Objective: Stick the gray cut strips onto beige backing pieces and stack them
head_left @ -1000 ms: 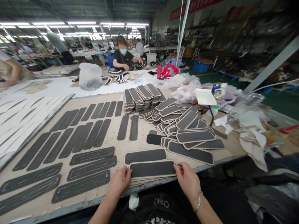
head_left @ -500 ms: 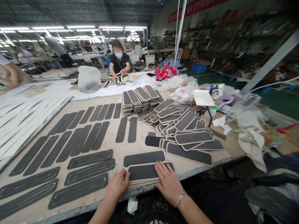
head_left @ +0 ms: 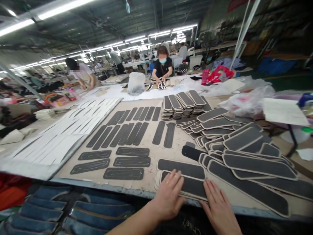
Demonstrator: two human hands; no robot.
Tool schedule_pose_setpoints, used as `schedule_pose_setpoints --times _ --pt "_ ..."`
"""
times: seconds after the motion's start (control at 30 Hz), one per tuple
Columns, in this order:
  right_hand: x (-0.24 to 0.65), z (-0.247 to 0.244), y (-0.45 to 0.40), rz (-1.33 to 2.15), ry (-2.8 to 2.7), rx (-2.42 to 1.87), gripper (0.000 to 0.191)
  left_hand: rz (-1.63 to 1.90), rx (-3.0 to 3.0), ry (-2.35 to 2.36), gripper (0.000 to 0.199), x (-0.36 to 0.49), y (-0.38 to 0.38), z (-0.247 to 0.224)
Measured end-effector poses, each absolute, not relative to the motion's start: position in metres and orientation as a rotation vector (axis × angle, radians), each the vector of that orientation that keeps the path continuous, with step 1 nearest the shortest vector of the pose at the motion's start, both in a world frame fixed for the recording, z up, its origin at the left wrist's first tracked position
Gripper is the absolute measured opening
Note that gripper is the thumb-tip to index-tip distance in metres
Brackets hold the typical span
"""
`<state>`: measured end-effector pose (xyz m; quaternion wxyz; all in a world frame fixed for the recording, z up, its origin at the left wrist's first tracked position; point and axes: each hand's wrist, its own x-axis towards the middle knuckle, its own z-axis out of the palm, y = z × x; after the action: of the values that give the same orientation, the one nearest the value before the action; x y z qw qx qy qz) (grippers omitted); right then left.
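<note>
At the table's front edge lies a low stack of long dark-grey panels with beige borders (head_left: 193,186). My left hand (head_left: 169,193) rests on the left part of its top panel, fingers stretched out flat. At the right end my right hand (head_left: 218,203) touches the stack, its fingers extended. Just behind is another beige-bordered panel (head_left: 181,168). Left of the hands, several dark strips with shiny wet-looking streaks (head_left: 123,173) lie spread in rows. A loose pile of bordered panels (head_left: 259,163) covers the table on the right.
Neat stacks of bordered panels (head_left: 182,101) stand farther back. A board with white strips (head_left: 73,130) lies left. Plastic bags (head_left: 249,98) and a paper sheet (head_left: 285,112) are at the right. Across the table a co-worker (head_left: 162,67) handles striped pieces; another person (head_left: 81,75) stands left.
The view has swung left. My left hand, earlier with curled fingers at the stack's left end, now lies flat on top. My right hand has shifted from the top to the right end.
</note>
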<state>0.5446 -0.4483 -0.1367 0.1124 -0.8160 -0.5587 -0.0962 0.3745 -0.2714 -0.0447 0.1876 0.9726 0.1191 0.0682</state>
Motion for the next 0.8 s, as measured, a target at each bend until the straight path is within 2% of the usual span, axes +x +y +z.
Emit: schedule_pose_setpoints --times 0.1,0.37,0.6,0.8 --pt "0.548 -0.140 -0.450 -0.308 -1.680 -2.377 0.071 0.068 2.759 0.194 0.074 0.391 -0.279 -0.048" --pt "0.548 -0.135 -0.449 -0.211 -1.627 -2.394 0.071 -0.095 2.919 0.392 0.080 0.354 -0.237 -0.079" --pt "0.562 -0.117 -0.452 -0.128 -1.076 -2.417 0.062 0.049 3.015 0.395 0.076 0.350 -0.236 -0.093" --pt "0.567 -0.115 -0.443 -0.143 -0.916 -2.319 0.051 0.213 3.119 0.362 0.075 0.349 -0.233 -0.105"
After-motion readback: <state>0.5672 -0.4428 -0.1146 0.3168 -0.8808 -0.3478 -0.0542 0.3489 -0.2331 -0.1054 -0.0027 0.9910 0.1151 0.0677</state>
